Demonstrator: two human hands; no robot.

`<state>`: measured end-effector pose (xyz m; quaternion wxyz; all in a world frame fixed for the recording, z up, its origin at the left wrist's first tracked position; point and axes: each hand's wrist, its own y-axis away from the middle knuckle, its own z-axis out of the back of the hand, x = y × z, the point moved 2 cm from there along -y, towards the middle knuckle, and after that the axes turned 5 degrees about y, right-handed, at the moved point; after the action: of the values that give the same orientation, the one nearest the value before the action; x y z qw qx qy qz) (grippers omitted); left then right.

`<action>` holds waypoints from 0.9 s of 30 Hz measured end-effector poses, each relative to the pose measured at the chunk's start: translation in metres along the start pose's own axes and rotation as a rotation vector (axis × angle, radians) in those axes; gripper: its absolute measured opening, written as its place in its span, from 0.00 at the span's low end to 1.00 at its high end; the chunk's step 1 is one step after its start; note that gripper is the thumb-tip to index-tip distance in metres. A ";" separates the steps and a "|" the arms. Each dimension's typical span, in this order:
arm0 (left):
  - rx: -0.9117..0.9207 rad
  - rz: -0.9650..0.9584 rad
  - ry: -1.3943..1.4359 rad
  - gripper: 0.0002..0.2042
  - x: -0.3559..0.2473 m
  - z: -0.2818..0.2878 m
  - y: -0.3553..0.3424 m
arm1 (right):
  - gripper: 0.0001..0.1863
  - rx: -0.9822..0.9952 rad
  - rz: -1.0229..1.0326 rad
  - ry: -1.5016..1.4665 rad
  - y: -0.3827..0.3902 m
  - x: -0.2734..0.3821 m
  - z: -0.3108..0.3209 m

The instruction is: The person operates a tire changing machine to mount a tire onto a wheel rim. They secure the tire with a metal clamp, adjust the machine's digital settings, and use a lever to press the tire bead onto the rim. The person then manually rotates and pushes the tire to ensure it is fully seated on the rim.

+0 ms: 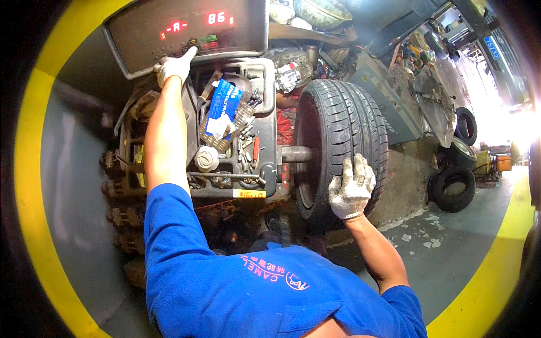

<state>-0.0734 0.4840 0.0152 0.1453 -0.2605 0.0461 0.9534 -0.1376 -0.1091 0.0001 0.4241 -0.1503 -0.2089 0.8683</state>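
Note:
My left hand, in a white knit glove, reaches up to the control panel with its red lit display. One outstretched finger touches or nearly touches the panel by its small buttons, and nothing is held. My right hand, in a stained white glove, lies open on the tread of a black car tyre, fingers spread. The tyre is on a wheel that stands upright on a metal shaft coming out of the machine's side. The wheel's outer face is hidden.
The machine's grey tray holds a blue package, a clear plastic container, a white round part, a red-handled tool and small metal weights. Loose tyres stand and lie on the right. A grey board leans behind the wheel.

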 end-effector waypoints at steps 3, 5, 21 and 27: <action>0.002 0.002 0.010 0.67 0.002 0.003 -0.002 | 0.30 -0.006 0.003 0.000 0.000 0.001 0.001; 0.014 0.020 0.012 0.67 0.000 0.002 0.000 | 0.30 -0.003 0.009 0.009 0.001 0.000 0.001; -0.017 0.010 0.001 0.66 0.002 -0.007 -0.004 | 0.30 0.001 0.011 -0.003 0.000 -0.001 0.002; 0.017 -0.015 0.007 0.66 0.004 -0.001 -0.010 | 0.31 -0.002 0.007 -0.014 -0.002 0.001 0.000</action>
<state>-0.0729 0.4943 0.0120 0.1546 -0.2628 0.0526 0.9509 -0.1364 -0.1074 0.0013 0.4193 -0.1453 -0.2121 0.8707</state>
